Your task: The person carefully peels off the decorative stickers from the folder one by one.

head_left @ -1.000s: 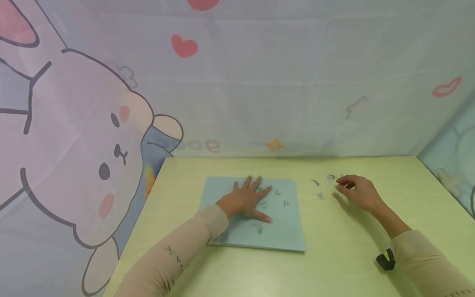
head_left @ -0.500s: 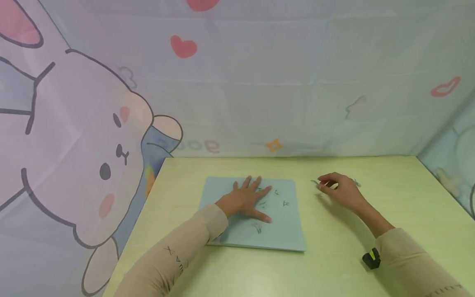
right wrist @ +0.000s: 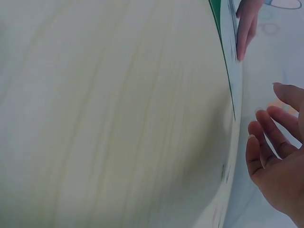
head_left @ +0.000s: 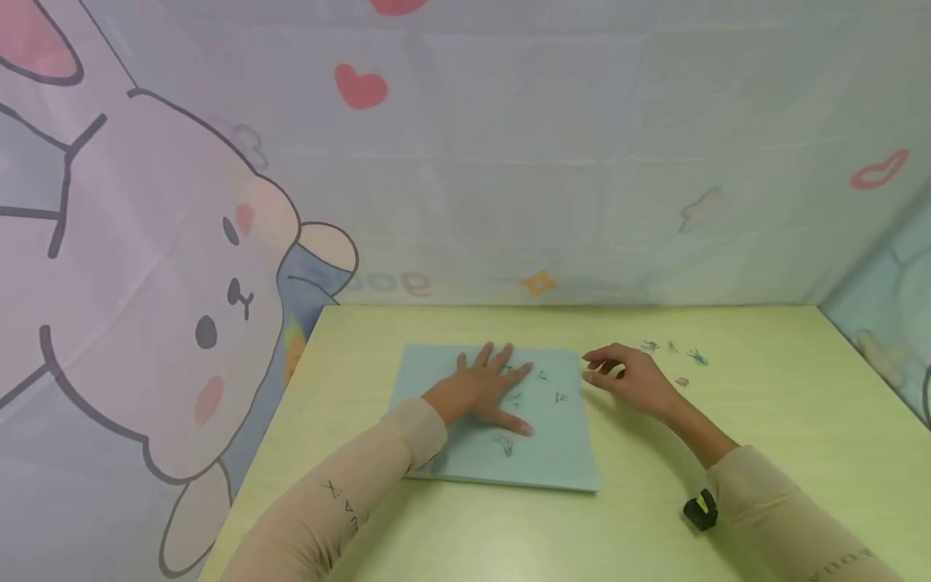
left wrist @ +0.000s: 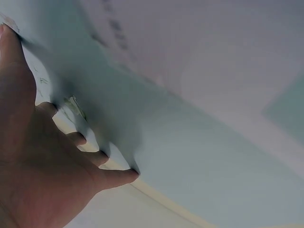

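Fingers of the left hand (head_left: 476, 394) are lying spread on the board (head_left: 560, 453); the right hand (head_left: 636, 384) is curving by its right edge, grasp unclear. Small pieces (head_left: 697, 356) are lying near the tabletop's (head_left: 640, 517) far edge, probably light, flimsy; pinch rims.

Faint lettering (head_left: 396, 282) on the backdrop (head_left: 509, 178), left of centre, shows two o's and a pink g. Dark letters (head_left: 347, 508) on the left sleeve (head_left: 367, 477), lower left, include an X; those on the right sleeve (head_left: 781, 505), lower right, are unclear.
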`<state>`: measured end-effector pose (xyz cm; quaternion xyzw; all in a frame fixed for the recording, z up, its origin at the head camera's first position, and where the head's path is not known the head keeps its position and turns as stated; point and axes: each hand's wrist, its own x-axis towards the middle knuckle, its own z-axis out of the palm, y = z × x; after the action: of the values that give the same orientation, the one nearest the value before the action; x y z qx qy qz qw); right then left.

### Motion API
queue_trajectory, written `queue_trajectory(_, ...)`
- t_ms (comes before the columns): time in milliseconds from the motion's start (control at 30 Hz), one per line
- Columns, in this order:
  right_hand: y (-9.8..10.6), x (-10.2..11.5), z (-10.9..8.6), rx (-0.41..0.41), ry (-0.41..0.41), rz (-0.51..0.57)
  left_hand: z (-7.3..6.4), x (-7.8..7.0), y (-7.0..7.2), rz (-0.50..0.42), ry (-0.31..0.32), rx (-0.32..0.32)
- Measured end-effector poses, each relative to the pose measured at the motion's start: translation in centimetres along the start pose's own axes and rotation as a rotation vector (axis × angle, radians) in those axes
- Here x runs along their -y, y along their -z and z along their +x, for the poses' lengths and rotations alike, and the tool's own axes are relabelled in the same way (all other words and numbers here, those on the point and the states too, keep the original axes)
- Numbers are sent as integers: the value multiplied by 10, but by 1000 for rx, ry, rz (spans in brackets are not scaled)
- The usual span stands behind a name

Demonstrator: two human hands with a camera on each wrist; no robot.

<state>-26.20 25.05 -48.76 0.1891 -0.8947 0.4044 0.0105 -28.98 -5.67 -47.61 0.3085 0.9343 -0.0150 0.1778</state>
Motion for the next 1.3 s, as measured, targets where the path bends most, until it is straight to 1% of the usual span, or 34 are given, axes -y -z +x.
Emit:
queue_trajectory(167,-12,8,8,45,21,20,-1,-2,2,4,1,-6)
queue_trajectory(267,-17,13,11,64,54,31,-1,-2,2,3,5,-6)
queue_trajectory(400,-22,18,15,85,112,18,-2,-2,1,2,14,-3)
queue_trajectory(500,-26,18,17,114,131,-13,-1,-1,-1,9,20,-4)
queue_trajectory(633,-29,15,18,145,136,-62,0,-2,-2,15,14,-5)
queue_trajectory(767,-29,13,18,157,155,-127,0,-3,-1,14,15,-7)
queue_trajectory(933,-27,10,17,187,200,-205,0,-4,0,25,21,-8)
queue_trajectory(1133,-26,13,17,192,258,-236,0,-5,0,37,28,-7)
queue_trajectory(1300,-25,15,17,196,285,-244,1,-5,-2,40,30,-6)
